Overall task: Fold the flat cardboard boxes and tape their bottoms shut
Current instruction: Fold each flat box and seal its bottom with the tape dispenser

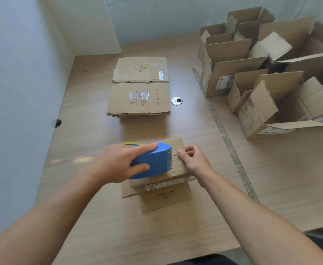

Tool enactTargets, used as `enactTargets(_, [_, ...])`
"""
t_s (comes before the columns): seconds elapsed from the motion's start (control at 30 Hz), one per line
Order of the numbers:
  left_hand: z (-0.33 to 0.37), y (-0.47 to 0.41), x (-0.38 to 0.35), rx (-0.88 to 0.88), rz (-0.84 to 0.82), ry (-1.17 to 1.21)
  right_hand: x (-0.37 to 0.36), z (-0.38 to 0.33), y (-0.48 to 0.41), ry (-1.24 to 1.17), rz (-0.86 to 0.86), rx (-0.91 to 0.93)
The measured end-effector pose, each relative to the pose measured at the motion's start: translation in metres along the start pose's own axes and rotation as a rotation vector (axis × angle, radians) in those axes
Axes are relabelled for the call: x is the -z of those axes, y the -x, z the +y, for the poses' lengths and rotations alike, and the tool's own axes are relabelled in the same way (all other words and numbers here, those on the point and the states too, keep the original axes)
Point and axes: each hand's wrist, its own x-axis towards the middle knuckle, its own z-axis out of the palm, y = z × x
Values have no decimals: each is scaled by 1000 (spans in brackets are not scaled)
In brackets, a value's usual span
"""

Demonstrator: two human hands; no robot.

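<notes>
A small cardboard box [176, 176] stands upside down on the table in front of me, its lower flaps spread on the wood. My left hand [118, 163] grips a blue tape dispenser [153, 161] that lies on the box's upturned bottom, its toothed end pointing right. My right hand [193, 161] pinches the right edge of the box just past the dispenser's blade. A stack of flat cardboard boxes [139, 87] lies further back in the middle of the table.
Several folded open boxes [261, 73] crowd the back right of the wooden table [99, 217]. A grey strip [219, 127] runs diagonally across the table beside them. A round metal grommet [176, 101] sits right of the flat stack. White walls close the left and back.
</notes>
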Motion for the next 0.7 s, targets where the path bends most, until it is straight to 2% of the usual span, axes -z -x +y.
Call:
enactTargets(0.13, [-16,7,23,129,-171,5,-3,0,5,3,-23,-5])
enactTargets(0.27, [-45,24,35,237,-279,275,-2,4,5,57,-3,53])
enactTargets(0.47, [-88,42,45,280,-335,594,-3,0,9,75,-14,27])
enactTargets(0.7, [-120,59,57,349,-419,663,-7,-3,11,55,34,1])
